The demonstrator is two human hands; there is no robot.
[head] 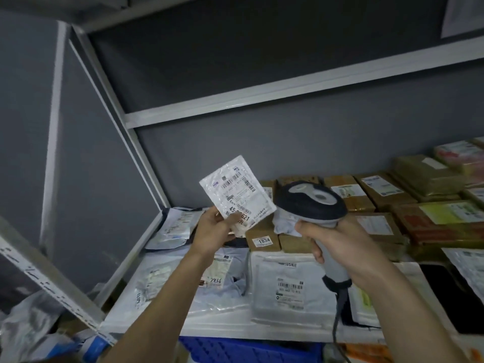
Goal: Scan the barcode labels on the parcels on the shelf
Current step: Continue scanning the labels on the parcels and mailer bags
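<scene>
Grey metal shelving [275,96] fills most of what we see, its white-edged boards running from the near left to the far right against a dark wall. On the shelf board in front of us lie the parcels: brown cardboard boxes [366,197] packed side by side toward the far right, and pale plastic mailer bags [285,284] spread flat across the near part, most with printed labels facing up. A blue plastic crate [248,349] shows below the near edge of the shelf. Our right hand [340,244] is wrapped around the handle of a grey and black barcode scanner [311,203], whose head points away from us toward the far left. Our left hand [212,229] pinches the lower corner of a small white parcel [237,195], thumb on its labelled face, holding it up above the shelf just left of the scanner head, its barcode label turned toward us.
</scene>
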